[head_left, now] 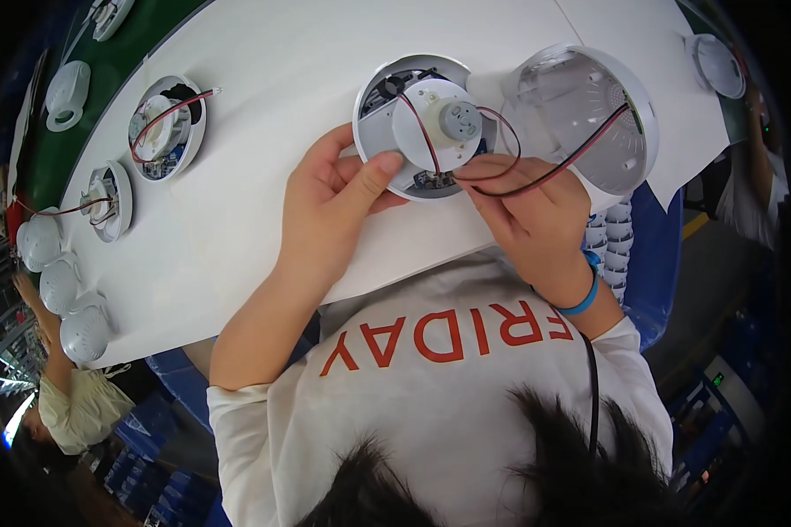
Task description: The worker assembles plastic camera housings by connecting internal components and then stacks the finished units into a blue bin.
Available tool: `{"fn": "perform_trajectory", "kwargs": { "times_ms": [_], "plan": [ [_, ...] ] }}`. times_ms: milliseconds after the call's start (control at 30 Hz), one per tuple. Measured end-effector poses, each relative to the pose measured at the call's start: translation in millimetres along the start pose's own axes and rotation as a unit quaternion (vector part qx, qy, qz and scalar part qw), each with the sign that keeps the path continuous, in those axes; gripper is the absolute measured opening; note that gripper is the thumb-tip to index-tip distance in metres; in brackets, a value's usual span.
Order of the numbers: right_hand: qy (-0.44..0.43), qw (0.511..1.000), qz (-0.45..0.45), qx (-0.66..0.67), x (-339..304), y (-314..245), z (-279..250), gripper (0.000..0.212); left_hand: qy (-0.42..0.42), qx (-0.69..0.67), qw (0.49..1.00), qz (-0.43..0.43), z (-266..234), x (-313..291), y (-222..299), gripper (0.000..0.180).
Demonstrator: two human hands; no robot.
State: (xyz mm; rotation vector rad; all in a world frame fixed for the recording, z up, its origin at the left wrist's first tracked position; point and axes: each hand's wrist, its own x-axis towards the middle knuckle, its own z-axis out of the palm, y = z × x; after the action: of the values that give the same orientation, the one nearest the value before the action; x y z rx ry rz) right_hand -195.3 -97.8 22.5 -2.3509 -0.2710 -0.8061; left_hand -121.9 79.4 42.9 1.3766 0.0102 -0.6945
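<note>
My left hand (330,206) grips the near left rim of a round white device base (380,123), its thumb pressed on the white motor mount. A small grey motor (460,120) sits in the middle of that base. My right hand (532,211) pinches the red and black wires (561,167) at the base's near right edge. Those wires run on to an open white dome cover (589,114) lying upturned beside the base, to its right.
On the white table (264,149), two more open bases (165,127) (110,200) with wires lie at the left. Closed white dome units (61,285) line the left edge. Another white unit (719,66) sits far right. Other people work at left and right.
</note>
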Motion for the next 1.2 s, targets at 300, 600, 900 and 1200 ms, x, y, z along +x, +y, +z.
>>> {"fn": "perform_trajectory", "kwargs": {
  "times_ms": [300, 600, 900, 1200],
  "plan": [
    [-0.093, 0.994, 0.061, 0.012, 6.4, -7.6, -10.3, 0.014, 0.008, -0.004, 1.0, 0.006, 1.4, -0.2, -0.1, 0.046],
    [-0.107, 0.992, 0.001, -0.072, 9.0, 1.6, -12.2, 0.02, 0.002, 0.0, 1.0, -0.006, 0.2, 1.2, 2.5, 0.046],
    [-0.05, 0.993, -0.067, -0.086, 3.6, -0.2, -1.3, 0.023, -0.022, 0.001, 1.0, 0.008, 3.4, -5.4, -0.9, 0.047],
    [-0.053, 0.989, -0.106, -0.093, 3.8, 3.1, 1.7, 0.02, -0.033, 0.033, 0.999, 0.023, 2.3, -6.1, -3.0, 0.05]
  ]
}}
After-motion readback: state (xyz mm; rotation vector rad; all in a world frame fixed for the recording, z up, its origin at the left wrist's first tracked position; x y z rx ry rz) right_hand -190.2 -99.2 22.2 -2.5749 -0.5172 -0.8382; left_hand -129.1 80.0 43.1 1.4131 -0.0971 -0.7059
